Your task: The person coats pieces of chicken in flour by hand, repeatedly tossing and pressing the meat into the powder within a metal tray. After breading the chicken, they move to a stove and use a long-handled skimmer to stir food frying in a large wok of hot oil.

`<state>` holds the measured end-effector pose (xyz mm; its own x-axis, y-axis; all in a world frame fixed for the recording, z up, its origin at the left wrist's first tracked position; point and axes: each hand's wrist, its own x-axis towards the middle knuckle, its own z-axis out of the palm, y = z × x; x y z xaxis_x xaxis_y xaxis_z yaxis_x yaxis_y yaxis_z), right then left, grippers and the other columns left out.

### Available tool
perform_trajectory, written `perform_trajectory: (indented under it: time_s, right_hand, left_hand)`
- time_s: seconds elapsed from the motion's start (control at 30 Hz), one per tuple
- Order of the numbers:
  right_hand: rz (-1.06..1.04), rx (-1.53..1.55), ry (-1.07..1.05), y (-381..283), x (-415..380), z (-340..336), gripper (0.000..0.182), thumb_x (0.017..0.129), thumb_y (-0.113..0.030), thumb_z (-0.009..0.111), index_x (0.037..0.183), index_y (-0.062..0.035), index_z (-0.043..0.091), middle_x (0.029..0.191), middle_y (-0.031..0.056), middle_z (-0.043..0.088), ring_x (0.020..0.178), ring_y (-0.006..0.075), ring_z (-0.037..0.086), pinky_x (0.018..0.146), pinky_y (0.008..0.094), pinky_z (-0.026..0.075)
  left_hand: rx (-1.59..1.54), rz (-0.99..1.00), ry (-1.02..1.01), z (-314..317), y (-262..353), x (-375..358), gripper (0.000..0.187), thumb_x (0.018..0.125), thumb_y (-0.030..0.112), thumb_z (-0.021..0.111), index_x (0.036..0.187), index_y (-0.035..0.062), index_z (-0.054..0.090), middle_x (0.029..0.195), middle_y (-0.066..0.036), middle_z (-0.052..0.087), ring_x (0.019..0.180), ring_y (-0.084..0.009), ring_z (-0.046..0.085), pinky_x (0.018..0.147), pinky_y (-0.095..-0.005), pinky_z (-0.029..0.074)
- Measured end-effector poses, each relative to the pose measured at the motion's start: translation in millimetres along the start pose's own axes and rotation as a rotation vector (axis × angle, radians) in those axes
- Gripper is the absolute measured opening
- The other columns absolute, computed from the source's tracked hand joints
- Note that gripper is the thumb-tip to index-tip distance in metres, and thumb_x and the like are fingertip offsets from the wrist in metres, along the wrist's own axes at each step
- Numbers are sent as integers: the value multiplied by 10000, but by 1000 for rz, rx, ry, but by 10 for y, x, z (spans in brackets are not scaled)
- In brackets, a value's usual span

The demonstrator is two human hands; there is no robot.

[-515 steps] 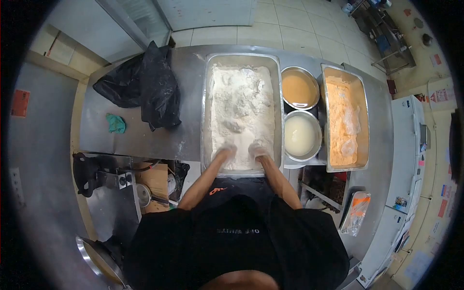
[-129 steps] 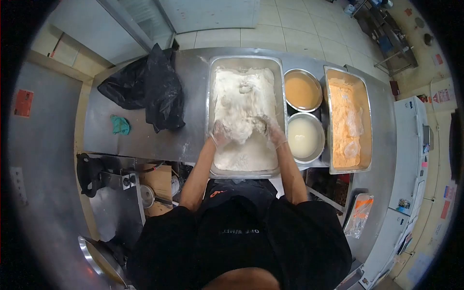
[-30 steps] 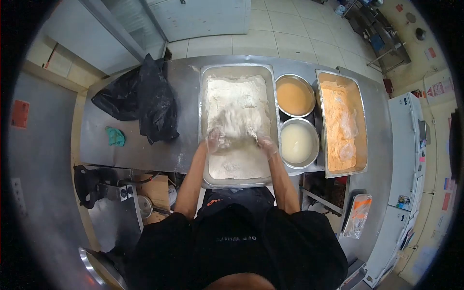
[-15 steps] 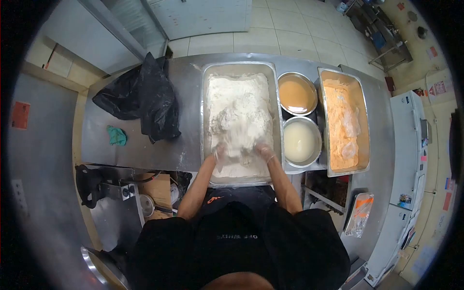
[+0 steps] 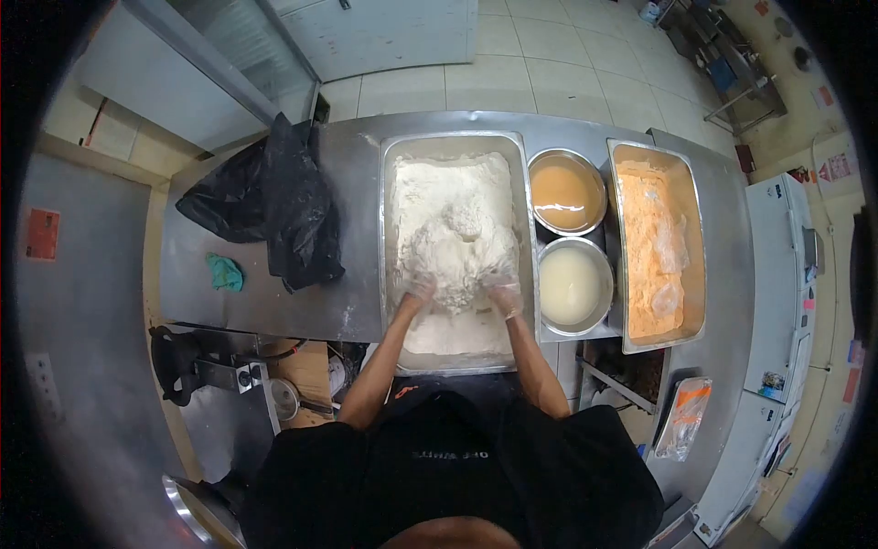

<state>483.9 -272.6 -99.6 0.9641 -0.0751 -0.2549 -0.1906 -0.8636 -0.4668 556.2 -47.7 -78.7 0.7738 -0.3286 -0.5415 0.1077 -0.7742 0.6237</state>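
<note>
A deep metal tray (image 5: 524, 210) holds a bed of white flour (image 5: 448, 178) with a raised mound in the middle. My left hand (image 5: 421, 285) is at the left side of the mound, its fingers partly buried in the flour. On the mound's right side is my right hand (image 5: 503, 291), in a clear glove dusted white, its fingertips also sunk in flour. Whether either hand grips anything beneath the powder is hidden.
Right of the tray are a bowl of orange-brown liquid (image 5: 564, 190), a bowl of whitish liquid (image 5: 569, 285) and a tray of orange mixture (image 5: 649, 247). A black plastic bag (image 5: 297, 220) and green cloth (image 5: 224, 273) lie left. A wrapped package (image 5: 684, 416) is lower right.
The flour between my hands is heaped differently, and the motion blur there has lessened. My hands stay on either side of the mound. The whole view has shifted slightly, with the table lower in frame.
</note>
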Motion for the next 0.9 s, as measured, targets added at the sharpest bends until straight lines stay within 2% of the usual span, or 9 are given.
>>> perform_trajectory:
  time_s: [0.23, 0.33, 0.43, 0.53, 0.63, 0.73, 0.77, 0.83, 0.9]
  right_hand:
    - [-59, -67, 419, -297, 937, -337, 560, 714, -422, 546, 1064, 12, 489, 1065, 149, 515, 999, 254, 484, 823, 350, 391]
    - [-226, -20, 143, -176, 1302, -497, 554, 708, -422, 552, 1052, 9, 499, 1053, 148, 523, 992, 254, 490, 819, 352, 394]
    - [-334, 16, -216, 12, 1404, -520, 547, 701, -421, 557, 1040, 6, 509, 1041, 146, 531, 986, 254, 495, 814, 354, 397]
    - [-304, -22, -338, 226, 1368, -489, 541, 695, -421, 562, 1028, 4, 519, 1029, 145, 538, 979, 254, 500, 809, 356, 400]
    - [-210, -92, -205, 251, 1587, -610, 535, 688, -420, 567, 1016, 1, 530, 1018, 143, 546, 972, 254, 505, 804, 358, 403]
    - [-172, -122, -1, -7, 1914, -723, 529, 682, -419, 572, 1004, -1, 540, 1006, 142, 554, 966, 254, 510, 799, 360, 406]
    - [-195, -127, 37, -151, 1975, -679, 527, 680, -419, 574, 1000, -2, 543, 1002, 141, 556, 963, 254, 512, 798, 360, 407]
    - [-284, -122, 16, -373, 1961, -565, 522, 675, -419, 578, 992, -4, 550, 994, 140, 561, 959, 255, 515, 795, 361, 409]
    - [-376, -75, -173, -385, 1843, -505, 518, 671, -418, 581, 984, -6, 557, 987, 139, 566, 955, 255, 519, 791, 363, 411]
  left_hand:
    - [-154, -48, 5, -740, 200, 974, 588, 829, 454, 405, 1250, 50, 331, 1268, -112, 368, 1181, -207, 308, 957, -349, 290]
    - [-497, -109, -124, -506, 160, 1133, 614, 828, 470, 399, 1271, 55, 309, 1289, -107, 350, 1203, -204, 289, 962, -349, 286]
    - [-683, -220, -319, -492, 331, 745, 670, 822, 502, 392, 1303, 55, 259, 1313, -103, 324, 1231, -202, 256, 962, -358, 290]
    - [-294, -218, -386, -598, 458, 340, 604, 784, 498, 470, 1149, 16, 473, 1245, -116, 416, 1036, -235, 476, 863, -338, 376]
    - [-194, -11, -332, -408, -108, 481, 578, 791, 501, 439, 1133, 37, 486, 1194, -134, 461, 999, -258, 503, 847, -361, 394]
    - [161, 52, -213, -901, 418, 478, 505, 800, 476, 409, 1084, 74, 524, 1104, -157, 528, 977, -285, 520, 823, -377, 415]
    - [123, -5, -122, -891, 364, 699, 492, 793, 453, 418, 1057, 52, 528, 1103, -168, 520, 997, -279, 510, 823, -364, 413]
    - [130, 49, -132, -907, 248, 1207, 550, 816, 454, 420, 1175, 39, 434, 1200, -113, 461, 1063, -249, 454, 909, -333, 342]
    - [260, 91, 24, -918, 494, 1093, 490, 833, 405, 401, 1153, 37, 449, 1176, -116, 474, 1033, -246, 465, 898, -321, 350]
